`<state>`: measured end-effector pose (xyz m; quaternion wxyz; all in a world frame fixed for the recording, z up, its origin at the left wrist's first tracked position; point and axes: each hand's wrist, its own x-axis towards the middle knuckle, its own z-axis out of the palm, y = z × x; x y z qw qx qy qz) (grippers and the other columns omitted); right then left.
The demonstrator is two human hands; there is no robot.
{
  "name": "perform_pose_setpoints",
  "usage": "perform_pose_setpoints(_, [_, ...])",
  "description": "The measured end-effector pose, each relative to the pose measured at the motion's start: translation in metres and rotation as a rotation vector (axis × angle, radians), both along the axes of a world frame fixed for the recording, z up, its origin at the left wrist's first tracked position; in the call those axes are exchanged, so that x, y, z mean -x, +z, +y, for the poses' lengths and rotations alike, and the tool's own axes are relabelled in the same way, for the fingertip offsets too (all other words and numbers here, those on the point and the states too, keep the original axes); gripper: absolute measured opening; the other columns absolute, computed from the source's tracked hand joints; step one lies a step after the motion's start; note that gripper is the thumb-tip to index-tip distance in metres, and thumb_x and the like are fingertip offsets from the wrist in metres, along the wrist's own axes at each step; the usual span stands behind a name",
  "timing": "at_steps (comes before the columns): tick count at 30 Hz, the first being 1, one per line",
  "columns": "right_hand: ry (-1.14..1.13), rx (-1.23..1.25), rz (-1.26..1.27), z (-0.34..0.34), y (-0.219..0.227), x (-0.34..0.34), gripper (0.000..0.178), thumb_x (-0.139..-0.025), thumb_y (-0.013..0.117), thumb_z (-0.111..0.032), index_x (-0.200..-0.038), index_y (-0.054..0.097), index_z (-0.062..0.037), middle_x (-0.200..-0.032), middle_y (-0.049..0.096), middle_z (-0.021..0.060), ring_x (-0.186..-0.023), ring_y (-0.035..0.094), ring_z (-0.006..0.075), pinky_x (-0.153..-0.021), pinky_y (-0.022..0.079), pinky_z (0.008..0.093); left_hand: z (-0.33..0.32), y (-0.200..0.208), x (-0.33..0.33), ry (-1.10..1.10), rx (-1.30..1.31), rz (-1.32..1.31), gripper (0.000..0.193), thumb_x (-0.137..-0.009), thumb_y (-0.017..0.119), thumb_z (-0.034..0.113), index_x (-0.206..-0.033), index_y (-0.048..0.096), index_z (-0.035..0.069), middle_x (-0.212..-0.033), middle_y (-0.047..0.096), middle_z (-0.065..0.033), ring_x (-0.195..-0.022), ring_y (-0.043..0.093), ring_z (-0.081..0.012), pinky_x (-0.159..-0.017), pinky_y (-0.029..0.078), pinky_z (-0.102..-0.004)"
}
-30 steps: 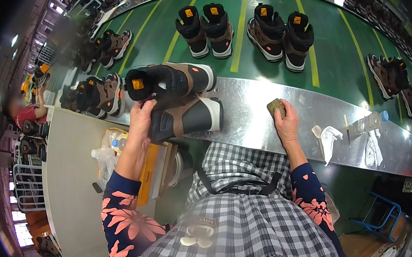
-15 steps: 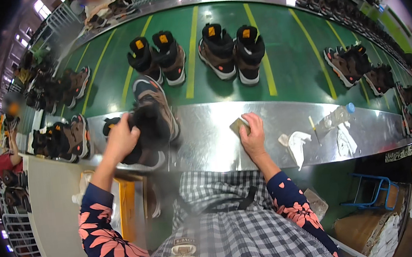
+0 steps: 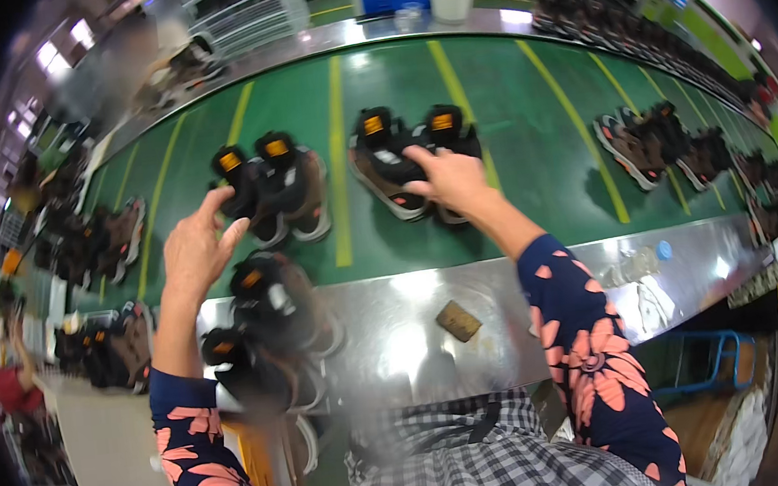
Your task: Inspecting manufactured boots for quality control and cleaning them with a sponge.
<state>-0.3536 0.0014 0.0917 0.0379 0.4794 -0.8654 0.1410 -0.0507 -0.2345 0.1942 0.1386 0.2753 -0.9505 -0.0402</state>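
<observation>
Worn on the head: left one of two fisheye cameras, upright and unmirrored. Looks down and forward from above the near edge of the metal table [image 3: 378,324], close over the checked apron [image 3: 504,466], across the green belt [image 3: 551,171] beyond the far edge. Bends straight lines toward a dark rim.

Block [image 3: 458,321] down on ledge [image 3: 389,337], right fingers [image 3: 423,158] at boots [image 3: 385,164], left fingers [image 3: 214,202] (now bootless) near another pair [image 3: 310,199]

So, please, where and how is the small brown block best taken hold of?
Grip the small brown block by its two longer edges, probably from above: it lies flat and askew on the metal ledge, its top uncovered, no other thing against its sides. The right hand looks nearer.
</observation>
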Motion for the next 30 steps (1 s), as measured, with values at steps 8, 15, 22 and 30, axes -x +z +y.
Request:
perform_pose_setpoints(8, [-0.001, 0.162, -0.122, 0.024, 0.004, 0.053, 0.045, -0.082, 0.070, -0.044, -0.113, 0.062, -0.0121, -0.106, 0.067, 0.0174, -0.097, 0.065, 0.0373, -0.081, 0.052, 0.0476, -0.071, -0.086, 0.105, -0.077, 0.011, -0.463, 0.054, -0.067, 0.085, 0.028, -0.117, 0.063, 0.022, -0.101, 0.065, -0.0155, -0.103, 0.062, -0.0345, -0.086, 0.051, -0.0453])
perform_pose_setpoints(15, [-0.343, 0.332, 0.005, 0.116, 0.053, 0.119, 0.049, -0.084, 0.069, -0.050, -0.105, 0.065, -0.0066, -0.086, 0.070, 0.0209, -0.084, 0.067, 0.0405, -0.073, 0.052, 0.0484, -0.042, -0.061, 0.143, -0.274, 0.224, -0.125, 0.047, -0.071, 0.081, 0.025, -0.115, 0.063, 0.018, -0.095, 0.062, -0.0141, -0.093, 0.064, -0.0367, -0.077, 0.053, -0.0464])
perform_pose_setpoints(22, [-0.376, -0.199, 0.070, 0.192, 0.021, 0.130, 0.041, -0.087, 0.067, -0.041, -0.119, 0.061, -0.0157, -0.106, 0.067, 0.0155, -0.100, 0.065, 0.0369, -0.082, 0.051, 0.0484, 0.075, -0.074, 0.197, -0.457, 0.158, -0.278, 0.038, -0.077, 0.076, 0.022, -0.112, 0.062, 0.022, -0.100, 0.060, -0.0133, -0.094, 0.064, -0.0352, -0.079, 0.053, -0.0460])
perform_pose_setpoints(30, [-0.059, 0.649, 0.126, 0.190, -0.003, 0.020, 0.029, -0.090, 0.064, -0.009, -0.119, 0.063, -0.0037, -0.119, 0.065, 0.0130, -0.115, 0.060, 0.0279, -0.099, 0.044, 0.0352, 0.093, -0.023, 0.059, -0.706, -0.046, 0.042, 0.047, -0.088, 0.068, 0.028, -0.131, 0.055, 0.014, -0.121, 0.060, -0.0181, -0.108, 0.060, -0.0390, -0.090, 0.050, -0.0429])
